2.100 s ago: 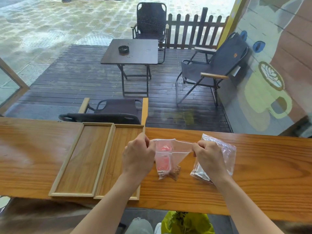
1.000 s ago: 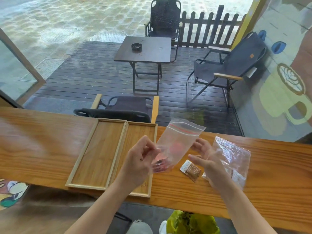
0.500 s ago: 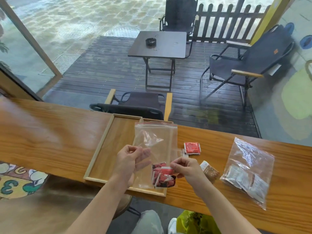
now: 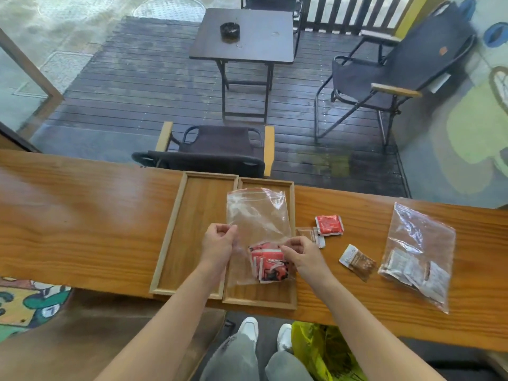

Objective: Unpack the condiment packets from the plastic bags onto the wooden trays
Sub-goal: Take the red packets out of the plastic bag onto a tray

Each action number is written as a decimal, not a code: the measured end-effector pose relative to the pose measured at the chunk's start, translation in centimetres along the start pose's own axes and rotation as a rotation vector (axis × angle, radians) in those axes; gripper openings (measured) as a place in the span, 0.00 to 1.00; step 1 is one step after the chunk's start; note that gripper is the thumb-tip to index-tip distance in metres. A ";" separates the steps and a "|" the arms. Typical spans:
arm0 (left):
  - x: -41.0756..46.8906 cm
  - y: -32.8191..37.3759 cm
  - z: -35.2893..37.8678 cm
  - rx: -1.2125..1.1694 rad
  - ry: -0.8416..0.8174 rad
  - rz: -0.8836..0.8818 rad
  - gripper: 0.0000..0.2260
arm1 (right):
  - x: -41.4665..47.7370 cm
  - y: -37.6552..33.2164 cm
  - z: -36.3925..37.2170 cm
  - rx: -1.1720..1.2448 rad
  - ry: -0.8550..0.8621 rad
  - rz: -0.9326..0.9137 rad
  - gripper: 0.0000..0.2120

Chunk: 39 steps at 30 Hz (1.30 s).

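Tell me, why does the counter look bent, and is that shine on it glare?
In the head view, the wide-angle lens bows the wooden counter, so its straight edge curves. Soft daylight from outside leaves pale glare patches on its left part and on the clear bag held by the left hand and right hand. The picture is fairly sharp, and shadows are faint.

Both arms were bare to the frame's edge, the left hand (image 4: 218, 244) and right hand (image 4: 303, 255) ungloved. The person wore grey trousers (image 4: 247, 358) and white shoes (image 4: 248, 327).
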<state>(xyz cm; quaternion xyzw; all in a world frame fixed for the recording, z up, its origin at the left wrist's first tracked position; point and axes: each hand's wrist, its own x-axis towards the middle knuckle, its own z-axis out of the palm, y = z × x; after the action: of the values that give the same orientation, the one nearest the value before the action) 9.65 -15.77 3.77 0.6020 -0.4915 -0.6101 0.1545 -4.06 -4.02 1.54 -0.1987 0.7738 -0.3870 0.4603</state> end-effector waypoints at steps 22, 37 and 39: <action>-1.8 -4.9 -3.0 1.157 -0.154 0.787 0.07 | -3.8 2.0 0.7 -0.299 0.081 -0.085 0.08; -3.9 1.8 -4.6 0.469 -0.144 0.719 0.03 | -5.7 -4.6 -1.3 0.009 0.073 -0.275 0.08; -4.0 2.4 -4.7 0.367 -0.151 0.685 0.03 | -6.0 -5.5 -1.5 0.034 0.076 -0.301 0.08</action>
<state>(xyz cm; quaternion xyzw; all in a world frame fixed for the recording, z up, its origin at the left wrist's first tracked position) 13.77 -15.70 8.98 0.3743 -0.7748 -0.4677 0.2022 -2.68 -2.85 9.60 -0.2899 0.7456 -0.4717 0.3709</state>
